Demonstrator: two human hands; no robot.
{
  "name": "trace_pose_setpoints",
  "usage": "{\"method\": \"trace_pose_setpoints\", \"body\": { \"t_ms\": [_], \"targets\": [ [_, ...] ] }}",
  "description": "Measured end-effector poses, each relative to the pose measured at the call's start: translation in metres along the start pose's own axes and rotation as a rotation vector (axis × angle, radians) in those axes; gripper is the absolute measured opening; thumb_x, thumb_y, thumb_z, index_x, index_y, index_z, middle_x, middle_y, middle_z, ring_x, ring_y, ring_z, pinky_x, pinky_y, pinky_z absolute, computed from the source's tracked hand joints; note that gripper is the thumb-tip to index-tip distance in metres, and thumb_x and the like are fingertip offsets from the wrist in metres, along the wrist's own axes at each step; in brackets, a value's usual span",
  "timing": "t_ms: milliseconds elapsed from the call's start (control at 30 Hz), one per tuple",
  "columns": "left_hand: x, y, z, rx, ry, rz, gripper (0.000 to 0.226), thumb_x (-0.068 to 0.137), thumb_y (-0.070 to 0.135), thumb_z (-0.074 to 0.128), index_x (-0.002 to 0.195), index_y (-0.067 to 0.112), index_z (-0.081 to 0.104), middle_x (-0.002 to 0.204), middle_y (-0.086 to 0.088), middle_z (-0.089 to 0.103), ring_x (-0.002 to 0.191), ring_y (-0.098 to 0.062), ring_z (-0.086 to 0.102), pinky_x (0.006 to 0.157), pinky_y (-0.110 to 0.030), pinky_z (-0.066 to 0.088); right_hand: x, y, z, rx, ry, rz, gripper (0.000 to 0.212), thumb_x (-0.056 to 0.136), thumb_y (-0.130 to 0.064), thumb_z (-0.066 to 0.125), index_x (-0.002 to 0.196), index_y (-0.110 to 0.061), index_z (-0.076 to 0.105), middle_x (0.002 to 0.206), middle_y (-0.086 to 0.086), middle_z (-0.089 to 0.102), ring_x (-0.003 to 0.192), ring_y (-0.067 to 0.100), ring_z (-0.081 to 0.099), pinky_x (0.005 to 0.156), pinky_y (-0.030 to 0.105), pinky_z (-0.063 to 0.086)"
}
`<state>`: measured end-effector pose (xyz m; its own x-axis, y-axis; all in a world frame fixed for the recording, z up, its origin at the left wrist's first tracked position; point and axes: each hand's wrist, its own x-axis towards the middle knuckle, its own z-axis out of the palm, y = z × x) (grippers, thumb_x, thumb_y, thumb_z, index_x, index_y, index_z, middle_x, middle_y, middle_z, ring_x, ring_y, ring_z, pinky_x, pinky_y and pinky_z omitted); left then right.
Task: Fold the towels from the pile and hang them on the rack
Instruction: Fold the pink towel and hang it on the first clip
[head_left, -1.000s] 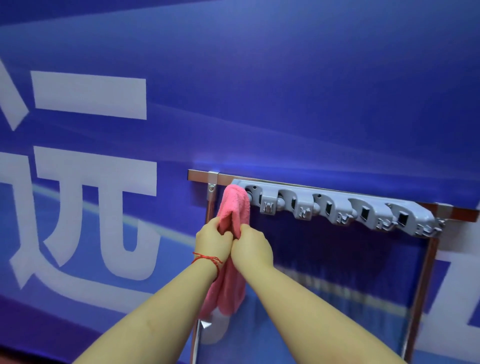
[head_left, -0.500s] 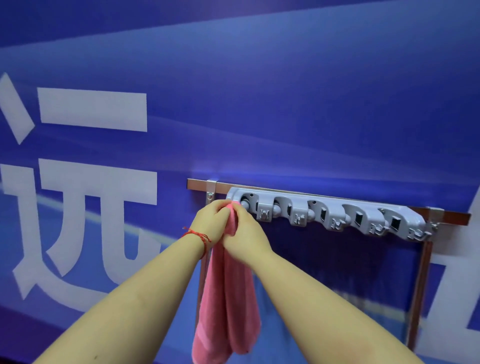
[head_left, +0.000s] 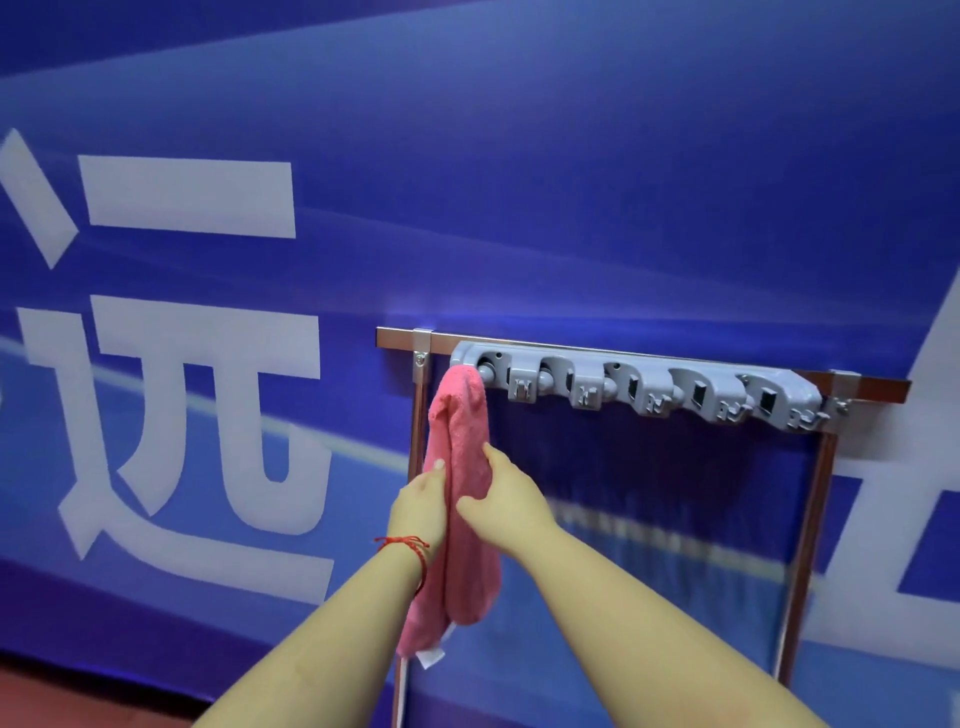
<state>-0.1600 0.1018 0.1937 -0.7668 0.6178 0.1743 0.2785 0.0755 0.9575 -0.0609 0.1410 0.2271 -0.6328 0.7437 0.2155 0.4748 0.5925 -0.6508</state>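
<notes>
A folded pink towel (head_left: 460, 426) hangs from the leftmost clip of the grey rack (head_left: 639, 384), which is fixed to a metal frame. My left hand (head_left: 418, 506) lies against the towel's left side with its fingers straight. From the right, my right hand (head_left: 501, 493) touches the towel about halfway down, its fingers extended along the cloth. A white label (head_left: 431, 657) shows at the towel's bottom end. The pile of towels is out of view.
The metal frame (head_left: 800, 551) stands in front of a blue banner wall (head_left: 519, 182) with large white characters. Several other clips on the rack hold nothing. A strip of reddish floor (head_left: 62, 691) shows at the lower left.
Both hands have slid down from the rack clip to the towel's middle. The towel's top, hidden by the hands half a second ago, now shows hanging at the leftmost clip.
</notes>
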Motion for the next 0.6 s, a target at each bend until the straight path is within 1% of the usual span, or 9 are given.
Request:
{"method": "trace_pose_setpoints", "body": {
  "t_ms": [67,133,200,233,267,333,367,467,600],
  "targets": [
    [-0.016,-0.011,0.005,0.044,-0.02,-0.019,0.047,0.1,0.033,0.031,0.101,0.0,0.064,0.117,-0.023,0.061,0.109,-0.037,0.054,0.088,-0.035,0.04,-0.017,0.012,0.002,0.009,-0.013,0.043,0.074,0.083,-0.025,0.055,0.148,-0.02,0.02,0.148,0.001,0.039,0.129,0.02,0.045,0.102,0.031,0.04],
    [-0.03,-0.024,0.01,0.104,-0.057,-0.039,0.045,0.101,0.031,0.031,0.114,0.002,0.062,0.124,-0.019,0.059,0.115,-0.033,0.052,0.091,-0.031,0.038,-0.034,0.027,0.006,0.019,-0.022,0.091,0.071,0.083,-0.023,0.054,0.147,-0.02,0.024,0.145,0.001,0.042,0.124,0.021,0.05,0.098,0.031,0.043],
    [-0.048,-0.043,0.018,0.123,-0.1,-0.08,0.041,0.1,0.029,0.033,0.125,0.006,0.057,0.131,-0.012,0.056,0.121,-0.026,0.05,0.09,-0.024,0.036,-0.052,0.046,0.014,0.0,-0.041,0.135,0.072,0.083,-0.023,0.053,0.148,-0.02,0.021,0.146,0.001,0.04,0.117,0.021,0.055,0.093,0.031,0.046],
    [-0.058,-0.053,0.022,0.122,-0.125,-0.106,0.04,0.1,0.027,0.036,0.127,0.006,0.056,0.131,-0.01,0.055,0.122,-0.025,0.049,0.09,-0.022,0.035,-0.06,0.056,0.018,-0.006,-0.052,0.155,0.072,0.084,-0.024,0.053,0.148,-0.021,0.02,0.147,0.001,0.038,0.113,0.021,0.056,0.09,0.031,0.047],
    [-0.067,-0.064,0.027,0.127,-0.148,-0.128,0.039,0.099,0.026,0.038,0.127,0.005,0.056,0.132,-0.011,0.055,0.123,-0.025,0.049,0.093,-0.022,0.036,-0.069,0.066,0.022,-0.008,-0.062,0.171,0.072,0.085,-0.024,0.053,0.148,-0.021,0.019,0.147,0.001,0.037,0.11,0.021,0.057,0.088,0.03,0.047],
    [-0.085,-0.083,0.038,0.166,-0.204,-0.147,0.039,0.098,0.025,0.04,0.121,-0.001,0.057,0.131,-0.017,0.055,0.123,-0.031,0.049,0.099,-0.031,0.039,-0.086,0.082,0.028,-0.01,-0.085,0.197,0.071,0.086,-0.024,0.053,0.148,-0.021,0.02,0.148,0.001,0.036,0.106,0.02,0.057,0.087,0.03,0.047],
    [-0.094,-0.089,0.044,0.183,-0.225,-0.148,0.039,0.098,0.025,0.041,0.12,-0.002,0.058,0.13,-0.021,0.054,0.122,-0.033,0.049,0.099,-0.034,0.039,-0.093,0.089,0.031,-0.011,-0.091,0.205,0.07,0.086,-0.024,0.054,0.148,-0.021,0.021,0.148,0.002,0.036,0.111,0.02,0.056,0.091,0.031,0.046],
    [-0.117,-0.104,0.061,0.206,-0.285,-0.138,0.037,0.098,0.021,0.042,0.127,0.002,0.055,0.136,-0.013,0.052,0.129,-0.024,0.045,0.102,-0.025,0.032,-0.109,0.11,0.039,-0.02,-0.096,0.229,0.067,0.088,-0.026,0.054,0.147,-0.019,0.024,0.149,0.003,0.036,0.13,0.02,0.044,0.102,0.032,0.041],
    [-0.14,-0.133,0.084,0.237,-0.36,-0.171,0.035,0.097,0.018,0.044,0.127,0.002,0.055,0.137,-0.012,0.052,0.129,-0.021,0.045,0.105,-0.025,0.031,-0.132,0.148,0.057,0.008,-0.111,0.304,0.065,0.087,-0.028,0.056,0.145,-0.018,0.028,0.146,0.005,0.04,0.133,0.021,0.041,0.104,0.032,0.038]
  ]
}}
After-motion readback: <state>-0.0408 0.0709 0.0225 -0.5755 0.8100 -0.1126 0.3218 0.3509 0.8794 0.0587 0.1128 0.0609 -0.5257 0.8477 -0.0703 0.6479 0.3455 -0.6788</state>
